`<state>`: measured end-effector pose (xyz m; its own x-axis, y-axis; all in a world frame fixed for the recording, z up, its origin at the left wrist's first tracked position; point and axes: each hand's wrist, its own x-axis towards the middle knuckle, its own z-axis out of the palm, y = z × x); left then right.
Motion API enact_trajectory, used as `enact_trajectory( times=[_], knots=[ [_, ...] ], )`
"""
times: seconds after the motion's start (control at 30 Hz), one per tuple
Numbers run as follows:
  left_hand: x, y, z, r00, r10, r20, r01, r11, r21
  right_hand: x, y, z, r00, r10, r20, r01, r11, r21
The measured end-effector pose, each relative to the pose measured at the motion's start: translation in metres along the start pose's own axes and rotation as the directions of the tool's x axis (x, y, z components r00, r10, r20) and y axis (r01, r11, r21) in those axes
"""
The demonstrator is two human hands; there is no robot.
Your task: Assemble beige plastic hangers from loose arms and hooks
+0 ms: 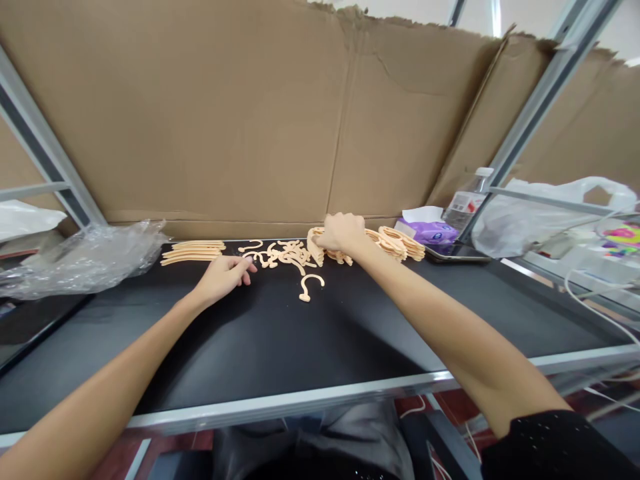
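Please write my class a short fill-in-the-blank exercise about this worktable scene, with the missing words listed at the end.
1. The right hand rests on a stack of curved pieces coloured pale ____.
2. The left hand lies on the ____ tabletop.
3. A single hook-shaped piece lies between the two ____.
4. The wall behind the table is brown ____.

Missing words: orange; black; hands; cardboard

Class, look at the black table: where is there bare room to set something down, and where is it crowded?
The black table is bare between the near metal edge and the single hook piece, and between both forearms. The back strip is crowded: curved strips, loose pieces by the left hand, and stacks under the right hand.
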<state>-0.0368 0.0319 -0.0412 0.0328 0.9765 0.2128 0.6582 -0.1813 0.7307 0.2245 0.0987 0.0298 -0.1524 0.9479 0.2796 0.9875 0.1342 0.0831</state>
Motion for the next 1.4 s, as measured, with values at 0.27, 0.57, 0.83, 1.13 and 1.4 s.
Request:
enact_trajectory(
  times=[0.27,0.57,0.83,1.13,1.4],
  knots=[
    [0.0,-0.002,0.0,1.0,0.009,0.016,-0.01,1.0,0.014,-0.004,-0.008,-0.001,0.995,-0.048,0.091,0.055,0.996,-0.071],
    [0.0,-0.002,0.001,1.0,0.01,0.017,-0.01,1.0,0.025,-0.002,-0.007,0.0,0.995,-0.084,0.056,0.087,0.994,-0.059],
    [0.001,-0.005,0.0,0.999,0.029,0.02,-0.03,0.999,0.044,-0.001,-0.009,0.001,0.995,-0.097,-0.01,0.097,0.995,-0.016],
    [0.003,-0.008,-0.019,0.969,0.086,-0.23,0.004,0.93,0.366,-0.064,-0.029,0.007,0.881,-0.451,-0.143,0.471,0.866,0.169],
    [0.006,-0.035,-0.038,0.973,0.028,-0.23,0.139,0.722,0.678,-0.096,-0.037,0.011,0.797,-0.604,0.016,0.586,0.78,0.219]
  ],
)
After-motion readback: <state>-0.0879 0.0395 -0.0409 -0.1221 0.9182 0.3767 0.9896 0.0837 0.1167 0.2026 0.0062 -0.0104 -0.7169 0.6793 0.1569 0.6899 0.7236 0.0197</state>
